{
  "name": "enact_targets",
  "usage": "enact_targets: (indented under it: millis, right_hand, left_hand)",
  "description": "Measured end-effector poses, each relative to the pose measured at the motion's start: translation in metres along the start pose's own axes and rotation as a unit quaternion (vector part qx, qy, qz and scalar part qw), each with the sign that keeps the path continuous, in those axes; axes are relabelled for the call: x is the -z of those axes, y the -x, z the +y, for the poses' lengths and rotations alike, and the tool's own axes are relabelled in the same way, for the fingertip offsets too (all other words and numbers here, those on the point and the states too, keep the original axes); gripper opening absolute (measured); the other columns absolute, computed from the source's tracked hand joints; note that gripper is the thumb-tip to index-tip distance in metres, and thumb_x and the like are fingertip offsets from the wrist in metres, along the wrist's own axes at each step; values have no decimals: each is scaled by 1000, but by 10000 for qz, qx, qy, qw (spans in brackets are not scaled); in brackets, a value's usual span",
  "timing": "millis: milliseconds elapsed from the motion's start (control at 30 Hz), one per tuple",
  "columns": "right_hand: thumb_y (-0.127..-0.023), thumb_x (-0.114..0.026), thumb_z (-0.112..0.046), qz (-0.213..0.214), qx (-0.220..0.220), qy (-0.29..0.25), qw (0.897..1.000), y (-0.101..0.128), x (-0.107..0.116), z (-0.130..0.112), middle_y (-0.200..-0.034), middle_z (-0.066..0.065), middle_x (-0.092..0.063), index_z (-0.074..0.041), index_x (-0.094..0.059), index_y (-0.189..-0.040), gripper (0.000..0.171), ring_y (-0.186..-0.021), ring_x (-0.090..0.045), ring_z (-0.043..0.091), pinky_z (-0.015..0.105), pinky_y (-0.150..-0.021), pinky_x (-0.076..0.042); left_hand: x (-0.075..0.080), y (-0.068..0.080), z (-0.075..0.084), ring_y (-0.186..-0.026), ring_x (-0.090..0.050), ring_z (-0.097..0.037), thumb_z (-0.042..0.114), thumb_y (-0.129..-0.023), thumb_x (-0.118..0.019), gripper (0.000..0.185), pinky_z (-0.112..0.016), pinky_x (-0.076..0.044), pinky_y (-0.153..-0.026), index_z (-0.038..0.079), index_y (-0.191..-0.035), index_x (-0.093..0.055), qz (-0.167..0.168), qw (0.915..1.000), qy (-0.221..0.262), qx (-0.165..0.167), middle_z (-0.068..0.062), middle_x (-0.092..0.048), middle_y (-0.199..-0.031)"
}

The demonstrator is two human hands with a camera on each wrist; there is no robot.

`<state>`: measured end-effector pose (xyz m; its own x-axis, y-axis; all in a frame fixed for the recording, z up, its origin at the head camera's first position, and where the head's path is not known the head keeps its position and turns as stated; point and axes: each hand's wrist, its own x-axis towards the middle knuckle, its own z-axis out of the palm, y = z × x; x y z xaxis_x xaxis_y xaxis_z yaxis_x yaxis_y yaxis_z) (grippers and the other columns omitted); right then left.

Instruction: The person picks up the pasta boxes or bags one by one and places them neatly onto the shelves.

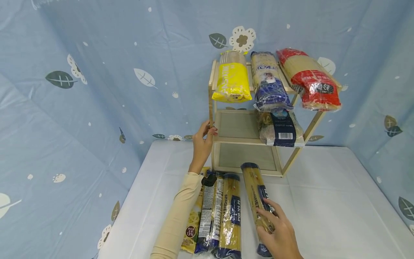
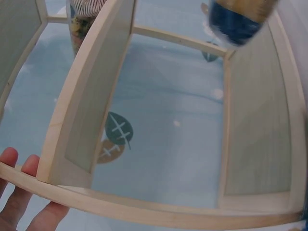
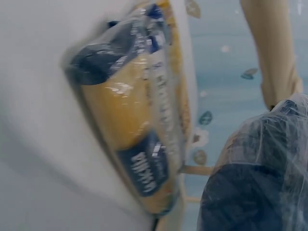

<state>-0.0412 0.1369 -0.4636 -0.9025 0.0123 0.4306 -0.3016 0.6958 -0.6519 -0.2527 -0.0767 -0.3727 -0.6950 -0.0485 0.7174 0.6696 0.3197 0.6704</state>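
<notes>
One long-pasta pack, just before bottom shelf; right hand curled round it, left hand gripping rack post. Judged: stiff, slick film, brittle strands; hold mid-length.

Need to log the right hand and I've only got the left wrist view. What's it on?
Observer: In the head view, the right hand grips a long pasta pack with dark blue ends.

Operator: Anything next to that on the table?

Observer: Yes, a spaghetti pack lies to its left, with a strip of white table showing between them.

Operator: And on top of the rack? I can't see what's up there.

Observer: Three packs lie side by side on the top shelf: a yellow pack, a blue pack and a red pack, left to right.
</notes>
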Motion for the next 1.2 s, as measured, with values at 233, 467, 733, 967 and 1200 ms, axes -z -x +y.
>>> enact_targets:
  millis: [233, 467, 733, 967, 1200]
  right_hand:
    - [-56, -73, 13, 60, 374, -141, 9992, -7, 12, -13, -128, 6, -53, -5, -73, -98, 46, -78, -51, 9, 11, -46, -41]
    - [-56, -70, 15, 50, 658, -322, 9973, -14, 23, -25, -129, 6, -52, -4, -73, -99, 47, -80, -50, 7, 10, -44, -41]
    - [-58, -66, 19, 26, 813, -485, 9955, -27, 41, -42, -131, 6, -51, -4, -72, -102, 49, -83, -52, 10, 11, -43, -41]
    - [-62, -63, 20, -38, 818, -645, 9946, -40, 50, -52, -134, 8, -49, -1, -71, -106, 50, -77, -59, 18, 13, -40, -41]
    - [-62, -63, 20, 103, 1221, -836, 9889, -54, 53, -53, -133, 12, -50, -2, -71, -107, 51, -51, -43, -7, 10, -38, -33]
  left_hand:
    - [0, -1, 0, -73, -66, -35, -6, -92, -55, 25, -47, -51, -83, -7, -117, -59, 30, 10000, -1, 14, -22, -67, -89]
    - [-1, -1, 1, -73, -66, -34, -4, -93, -54, 24, -49, -50, -84, -8, -116, -59, 38, 10000, 19, 43, -24, -67, -89]
    - [1, -1, 1, -74, -66, -36, -7, -92, -54, 24, -49, -50, -84, -7, -116, -59, 22, 10000, 1, 72, -22, -67, -89]
    - [1, -1, 1, -74, -66, -36, -8, -92, -54, 25, -49, -49, -85, -8, -117, -58, 9, 10000, 19, 56, -23, -67, -89]
    - [0, 0, 1, -74, -66, -36, -6, -93, -54, 24, -49, -50, -84, -8, -117, -59, 4, 10000, 40, 89, -23, -67, -90]
